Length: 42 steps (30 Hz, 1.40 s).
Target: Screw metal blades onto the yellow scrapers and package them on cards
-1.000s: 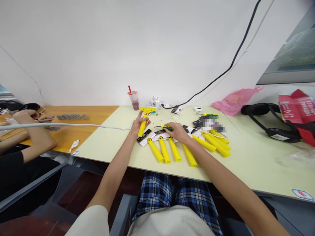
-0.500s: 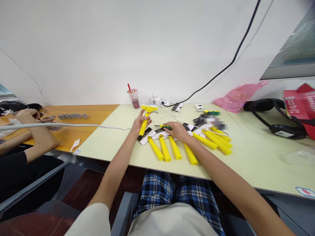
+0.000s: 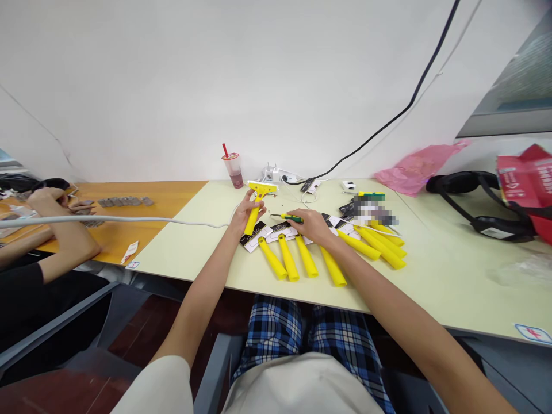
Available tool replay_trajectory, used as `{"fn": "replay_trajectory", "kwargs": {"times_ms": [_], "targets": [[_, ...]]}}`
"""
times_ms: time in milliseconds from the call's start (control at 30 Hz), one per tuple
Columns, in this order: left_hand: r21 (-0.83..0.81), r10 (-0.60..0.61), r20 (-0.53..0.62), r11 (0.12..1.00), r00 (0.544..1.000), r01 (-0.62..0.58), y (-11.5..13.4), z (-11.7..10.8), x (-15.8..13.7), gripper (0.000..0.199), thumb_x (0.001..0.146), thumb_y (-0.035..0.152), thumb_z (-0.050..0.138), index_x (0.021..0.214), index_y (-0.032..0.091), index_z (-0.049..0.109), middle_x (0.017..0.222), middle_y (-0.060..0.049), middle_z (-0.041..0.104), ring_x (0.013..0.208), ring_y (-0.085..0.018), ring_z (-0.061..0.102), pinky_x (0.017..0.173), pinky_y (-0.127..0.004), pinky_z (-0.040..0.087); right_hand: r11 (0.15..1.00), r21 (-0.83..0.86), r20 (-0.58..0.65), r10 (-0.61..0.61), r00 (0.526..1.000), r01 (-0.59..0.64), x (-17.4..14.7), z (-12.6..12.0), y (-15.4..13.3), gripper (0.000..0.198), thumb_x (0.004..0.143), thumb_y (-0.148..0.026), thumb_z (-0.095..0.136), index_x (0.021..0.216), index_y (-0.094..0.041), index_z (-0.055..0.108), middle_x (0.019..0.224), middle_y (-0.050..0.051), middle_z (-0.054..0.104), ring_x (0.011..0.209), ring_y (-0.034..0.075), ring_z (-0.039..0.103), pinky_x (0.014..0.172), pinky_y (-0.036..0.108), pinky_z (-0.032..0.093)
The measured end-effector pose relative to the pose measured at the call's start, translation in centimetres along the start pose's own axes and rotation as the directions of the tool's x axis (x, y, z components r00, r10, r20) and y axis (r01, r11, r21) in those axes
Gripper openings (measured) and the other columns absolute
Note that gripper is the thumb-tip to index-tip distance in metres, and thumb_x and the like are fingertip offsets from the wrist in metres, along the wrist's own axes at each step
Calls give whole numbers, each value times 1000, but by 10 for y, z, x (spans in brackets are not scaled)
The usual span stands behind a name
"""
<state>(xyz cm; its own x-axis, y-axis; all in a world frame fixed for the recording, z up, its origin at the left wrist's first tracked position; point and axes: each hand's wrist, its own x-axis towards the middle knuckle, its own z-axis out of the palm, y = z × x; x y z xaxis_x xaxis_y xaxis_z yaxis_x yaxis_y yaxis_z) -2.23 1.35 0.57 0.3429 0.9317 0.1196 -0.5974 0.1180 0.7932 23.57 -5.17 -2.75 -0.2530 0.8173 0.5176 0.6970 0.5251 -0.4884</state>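
My left hand is closed around a yellow scraper, its wide head pointing up and its handle slanting down. In my right hand is a screwdriver with a green and yellow handle, its thin shaft pointing left toward the scraper but apart from it. Below my hands, several yellow handles lie fanned out on the table. Black and white cards lie at their upper ends. A second green and yellow screwdriver lies farther back on the right.
Along the wall stand a drink cup with a red straw and a power strip. A pink plastic bag and a black headset occupy the right. A white cable crosses the left side, where another person's arm rests.
Hardly anything differs. The view has shifted very slightly; the scraper and the screwdriver stay in my hands at about the same places.
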Motion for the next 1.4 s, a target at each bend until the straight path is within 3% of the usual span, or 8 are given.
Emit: {"fn": "replay_trajectory", "kwargs": {"times_ms": [267,467,633,767,967,1167,1400], "targets": [[28,-12,-100,999,995,15,-5,-6,11,70,69,0,80,128,28,56,115,-2,73,94,-12,73,86,-26,56,985,170,-238,78,968,-38,4,-11,3,33,98,-43,66,120,-23,81,118,9,84,103,30,79,99,43,60],[58,-91,-59,994,994,94,-14,-8,16,66,73,-1,80,130,23,58,115,-7,74,93,-14,75,80,-24,59,971,232,-370,147,917,-63,6,-25,0,38,97,-52,66,117,-23,81,116,10,84,98,29,77,89,41,62],[121,-171,-1,978,985,170,-21,-5,13,66,74,0,81,132,22,59,121,-10,75,93,-17,77,79,-27,63,954,291,-355,183,917,-77,6,-32,-6,41,95,-58,68,114,-25,83,118,9,84,106,31,77,97,43,61],[125,-240,28,964,970,235,-24,-3,12,62,75,0,80,132,19,62,118,-12,77,91,-19,78,79,-29,65,950,312,-356,145,923,-29,6,-31,-7,37,95,-54,72,111,-23,84,114,10,84,104,31,78,98,44,60],[91,-336,44,939,941,331,-28,-1,11,58,76,-4,74,130,16,66,122,-16,77,86,-18,78,74,-27,65,960,280,-337,110,935,-12,6,-29,-1,39,97,-57,71,113,-24,84,112,9,84,101,30,79,90,41,62],[97,-378,75,924,923,370,-26,-1,10,58,81,-5,69,136,13,64,125,-17,77,89,-17,79,79,-25,65,978,206,-336,34,941,38,7,-25,8,46,98,-64,70,110,-22,83,103,9,84,86,27,78,75,37,60],[77,-447,136,894,884,441,-24,5,7,50,86,-4,61,133,11,69,128,-19,76,87,-16,77,79,-23,63,983,175,-331,13,944,48,8,-21,13,44,99,-63,69,110,-23,83,102,9,84,84,27,78,76,37,59]]}}
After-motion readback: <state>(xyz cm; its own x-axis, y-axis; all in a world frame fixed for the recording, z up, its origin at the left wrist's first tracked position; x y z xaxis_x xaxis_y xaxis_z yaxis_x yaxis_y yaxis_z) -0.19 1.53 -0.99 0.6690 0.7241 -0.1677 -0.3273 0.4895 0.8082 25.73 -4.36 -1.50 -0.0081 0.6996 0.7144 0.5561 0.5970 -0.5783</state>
